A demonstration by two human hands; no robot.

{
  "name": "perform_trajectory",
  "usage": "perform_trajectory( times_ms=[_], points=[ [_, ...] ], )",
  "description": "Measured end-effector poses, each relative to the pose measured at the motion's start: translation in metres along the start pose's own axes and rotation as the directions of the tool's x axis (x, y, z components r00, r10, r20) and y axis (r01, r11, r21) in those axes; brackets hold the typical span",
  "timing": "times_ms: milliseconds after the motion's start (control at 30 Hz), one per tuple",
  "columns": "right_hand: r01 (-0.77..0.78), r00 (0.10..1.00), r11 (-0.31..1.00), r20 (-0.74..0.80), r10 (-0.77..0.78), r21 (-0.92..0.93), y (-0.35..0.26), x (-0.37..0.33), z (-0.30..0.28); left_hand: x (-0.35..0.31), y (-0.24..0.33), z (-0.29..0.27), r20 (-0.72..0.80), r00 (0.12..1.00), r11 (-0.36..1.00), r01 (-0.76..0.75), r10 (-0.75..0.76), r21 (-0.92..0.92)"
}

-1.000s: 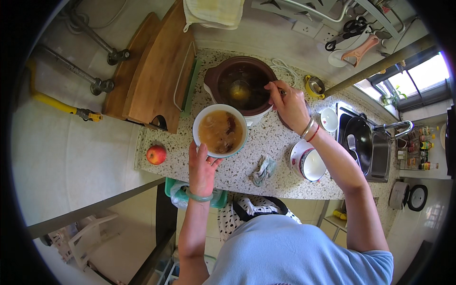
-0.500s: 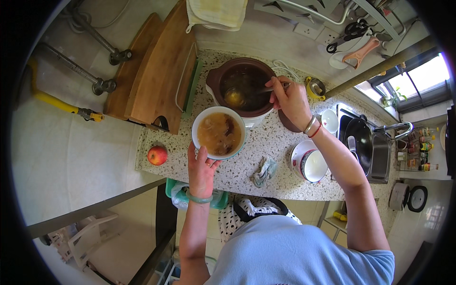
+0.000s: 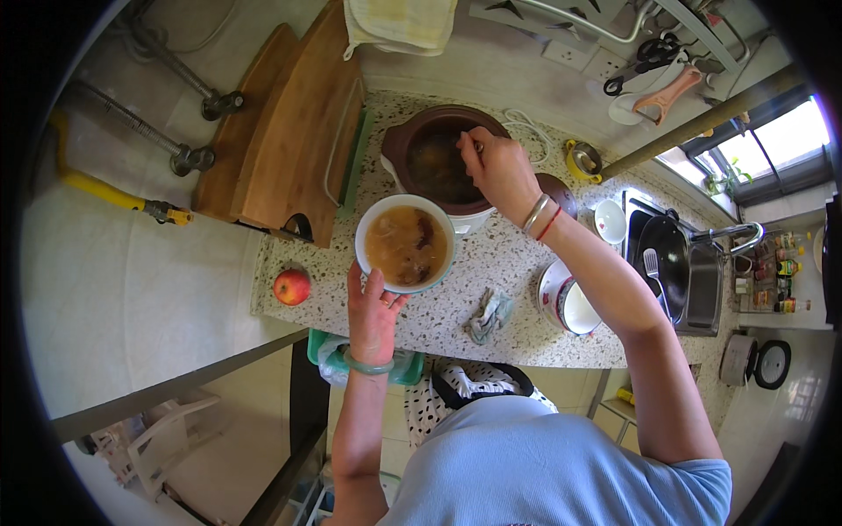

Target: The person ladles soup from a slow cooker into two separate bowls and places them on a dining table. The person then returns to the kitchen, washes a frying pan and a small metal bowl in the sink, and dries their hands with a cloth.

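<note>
Over the brown pot [image 3: 438,158], the right hand [image 3: 500,167] closes its grip on a utensil handle, the utensil's end hidden inside the pot. Since the earlier frame that hand has moved further over the pot. Left hand [image 3: 373,311] grips the soup bowl's [image 3: 405,244] near rim on the speckled worktop [image 3: 491,272], just beside the pot.

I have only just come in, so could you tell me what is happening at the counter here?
A person stands at a speckled kitchen counter. Their left hand holds a white bowl of brown soup by its near rim. Their right hand reaches over a dark brown clay pot just behind the bowl, holding a utensil handle down into it. A red apple lies to the left, a crumpled cloth to the right, and wooden cutting boards lean nearby.
</note>
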State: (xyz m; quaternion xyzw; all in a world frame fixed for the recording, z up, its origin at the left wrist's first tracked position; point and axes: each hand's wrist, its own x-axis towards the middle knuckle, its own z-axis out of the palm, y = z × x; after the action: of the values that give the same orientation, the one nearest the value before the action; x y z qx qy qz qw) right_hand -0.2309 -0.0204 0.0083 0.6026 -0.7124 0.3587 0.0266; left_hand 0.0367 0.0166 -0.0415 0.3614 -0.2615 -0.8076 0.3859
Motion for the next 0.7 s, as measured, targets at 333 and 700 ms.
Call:
perform_trajectory(
  times_ms=[333, 700],
  points=[
    [-0.571, 0.819, 0.678, 0.256, 0.514, 0.463, 0.009, 0.012, -0.04, -0.002, 0.002, -0.002, -0.007, 1.0, 1.0, -0.008, 0.008, -0.004],
    [-0.659, 0.746, 0.553, 0.351, 0.566, 0.509, 0.033, 0.01, -0.057, -0.001, 0.003, 0.003, 0.01, 1.0, 1.0, -0.001, 0.001, 0.02]
  ],
)
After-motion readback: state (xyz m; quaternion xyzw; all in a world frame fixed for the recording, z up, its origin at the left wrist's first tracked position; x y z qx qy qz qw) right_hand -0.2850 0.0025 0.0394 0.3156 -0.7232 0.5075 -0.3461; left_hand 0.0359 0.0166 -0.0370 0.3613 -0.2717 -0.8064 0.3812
